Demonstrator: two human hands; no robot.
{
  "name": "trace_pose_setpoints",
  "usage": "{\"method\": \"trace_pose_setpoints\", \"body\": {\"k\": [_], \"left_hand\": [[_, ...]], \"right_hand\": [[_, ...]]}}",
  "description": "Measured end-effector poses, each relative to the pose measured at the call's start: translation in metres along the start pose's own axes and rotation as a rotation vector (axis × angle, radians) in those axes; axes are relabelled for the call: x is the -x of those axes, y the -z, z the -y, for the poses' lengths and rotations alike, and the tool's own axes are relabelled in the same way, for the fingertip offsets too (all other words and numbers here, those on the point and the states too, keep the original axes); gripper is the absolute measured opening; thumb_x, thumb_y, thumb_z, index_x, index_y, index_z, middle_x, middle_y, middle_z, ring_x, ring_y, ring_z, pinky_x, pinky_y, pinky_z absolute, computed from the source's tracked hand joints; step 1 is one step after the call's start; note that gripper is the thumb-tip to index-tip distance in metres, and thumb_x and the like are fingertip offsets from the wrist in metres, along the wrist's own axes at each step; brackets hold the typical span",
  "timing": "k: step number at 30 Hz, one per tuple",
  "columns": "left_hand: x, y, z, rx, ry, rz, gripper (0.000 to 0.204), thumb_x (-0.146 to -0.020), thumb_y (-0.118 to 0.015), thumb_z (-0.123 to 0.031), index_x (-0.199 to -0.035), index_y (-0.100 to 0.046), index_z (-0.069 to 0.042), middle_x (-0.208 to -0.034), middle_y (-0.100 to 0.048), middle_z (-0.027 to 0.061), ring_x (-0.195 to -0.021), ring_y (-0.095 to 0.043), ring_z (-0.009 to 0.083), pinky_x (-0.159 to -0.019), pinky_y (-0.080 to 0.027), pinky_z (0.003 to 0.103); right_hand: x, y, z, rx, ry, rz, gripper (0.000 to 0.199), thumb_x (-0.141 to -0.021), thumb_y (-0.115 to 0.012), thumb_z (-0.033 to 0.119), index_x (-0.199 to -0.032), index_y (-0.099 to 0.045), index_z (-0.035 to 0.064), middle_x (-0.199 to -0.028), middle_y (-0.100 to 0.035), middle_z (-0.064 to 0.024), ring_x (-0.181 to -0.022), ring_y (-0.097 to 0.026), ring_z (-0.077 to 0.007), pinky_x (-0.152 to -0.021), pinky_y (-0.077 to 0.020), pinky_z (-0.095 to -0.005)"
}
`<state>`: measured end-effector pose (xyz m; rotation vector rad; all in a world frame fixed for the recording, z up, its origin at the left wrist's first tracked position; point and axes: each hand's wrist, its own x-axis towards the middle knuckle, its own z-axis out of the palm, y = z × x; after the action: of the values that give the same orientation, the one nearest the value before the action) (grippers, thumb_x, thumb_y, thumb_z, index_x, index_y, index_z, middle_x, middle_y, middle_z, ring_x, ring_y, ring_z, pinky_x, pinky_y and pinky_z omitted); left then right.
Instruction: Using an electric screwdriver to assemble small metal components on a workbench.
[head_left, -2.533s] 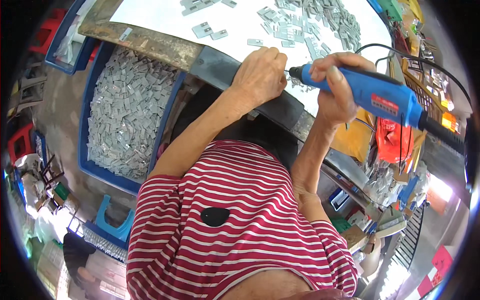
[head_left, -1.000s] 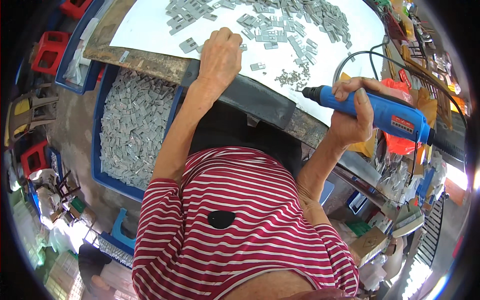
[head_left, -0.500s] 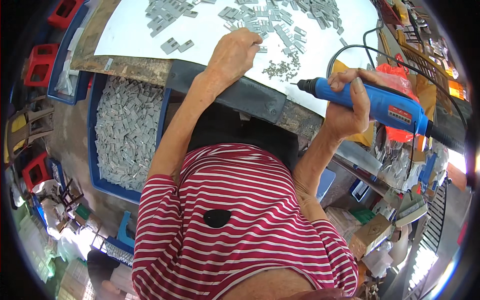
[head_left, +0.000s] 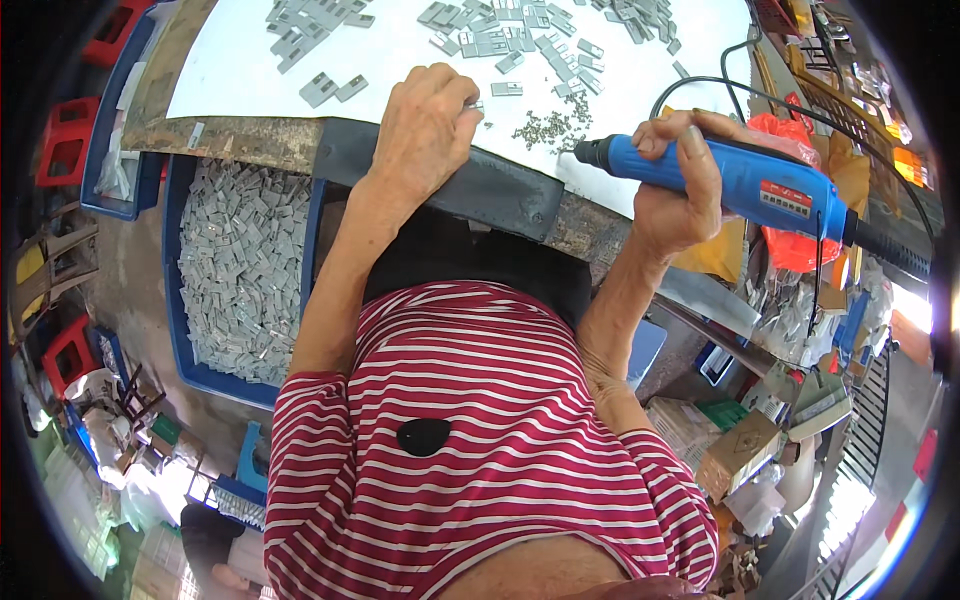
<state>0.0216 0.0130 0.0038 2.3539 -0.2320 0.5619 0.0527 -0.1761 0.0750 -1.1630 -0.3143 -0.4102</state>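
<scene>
On the white table [head_left: 250, 70] strewn with grey metal plates [head_left: 480, 40], the left hand [head_left: 425, 125] has now closed its fingertips on one small plate [head_left: 474, 103], while the right hand [head_left: 675, 185] keeps gripping the blue electric screwdriver [head_left: 740, 180] near the pile of screws [head_left: 545, 125], ready for fastening.

Metal plates [head_left: 480, 40] lie on the table [head_left: 250, 70]; bin [head_left: 240, 270] sits below-left.

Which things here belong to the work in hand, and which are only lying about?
In use:
- left hand on the white table, pinching a small grey piece
- right hand gripping the blue power screwdriver
- pile of screws
- grey metal plates

Lying about:
- blue bin of plates
- red stools
- cardboard boxes
</scene>
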Motion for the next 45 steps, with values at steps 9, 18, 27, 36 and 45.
{"method": "trace_pose_setpoints", "body": {"k": [9, 18, 27, 36, 45], "left_hand": [[-0.004, 0.007, 0.009, -0.143, 0.066, -0.104, 0.012, -0.074, -0.062, -0.005, -0.083, -0.056, 0.001, -0.079, -0.056, 0.0131, -0.077, -0.054, 0.0296, -0.069, -0.043, 0.037], [-0.002, -0.006, -0.005, -0.052, 0.026, -0.145, 0.012, -0.074, -0.059, -0.003, -0.086, -0.059, -0.001, -0.091, -0.055, 0.0133, -0.088, -0.052, 0.0289, -0.078, -0.042, 0.037], [0.004, -0.029, -0.031, 0.226, -0.057, -0.007, 0.018, -0.065, -0.064, -0.007, -0.082, -0.060, -0.004, -0.085, -0.054, 0.0077, -0.083, -0.051, 0.0260, -0.071, -0.040, 0.037], [0.004, -0.029, -0.028, 0.247, -0.041, 0.021, 0.012, -0.068, -0.065, -0.009, -0.077, -0.059, -0.005, -0.082, -0.056, 0.0067, -0.079, -0.051, 0.0242, -0.071, -0.039, 0.035], [0.005, -0.028, -0.027, 0.238, -0.038, 0.041, 0.011, -0.070, -0.063, -0.009, -0.078, -0.058, -0.003, -0.081, -0.057, 0.0074, -0.077, -0.052, 0.0237, -0.071, -0.040, 0.035]], "right_hand": [[0.000, 0.003, 0.001, -0.015, -0.011, 0.001, 0.027, -0.069, -0.061, 0.003, -0.093, -0.052, -0.0060, -0.065, -0.059, -0.0179, -0.050, -0.056, -0.0203, -0.053, -0.0483, -0.0322], [-0.003, 0.002, 0.007, -0.102, 0.020, 0.032, 0.027, -0.072, -0.056, 0.005, -0.095, -0.050, -0.0069, -0.067, -0.058, -0.0194, -0.051, -0.053, -0.0219, -0.053, -0.0475, -0.0352], [-0.006, -0.006, 0.009, -0.183, 0.012, 0.046, 0.027, -0.074, -0.055, 0.006, -0.096, -0.049, -0.0067, -0.069, -0.058, -0.0204, -0.052, -0.053, -0.0224, -0.055, -0.0473, -0.0373], [-0.006, -0.011, 0.006, -0.190, 0.000, 0.073, 0.027, -0.073, -0.055, 0.005, -0.097, -0.049, -0.0064, -0.069, -0.058, -0.0202, -0.052, -0.053, -0.0224, -0.056, -0.0473, -0.0377], [-0.006, -0.015, 0.004, -0.147, -0.016, 0.047, 0.027, -0.072, -0.056, 0.005, -0.095, -0.050, -0.0066, -0.068, -0.058, -0.0195, -0.052, -0.053, -0.0222, -0.054, -0.0472, -0.0364]]}}
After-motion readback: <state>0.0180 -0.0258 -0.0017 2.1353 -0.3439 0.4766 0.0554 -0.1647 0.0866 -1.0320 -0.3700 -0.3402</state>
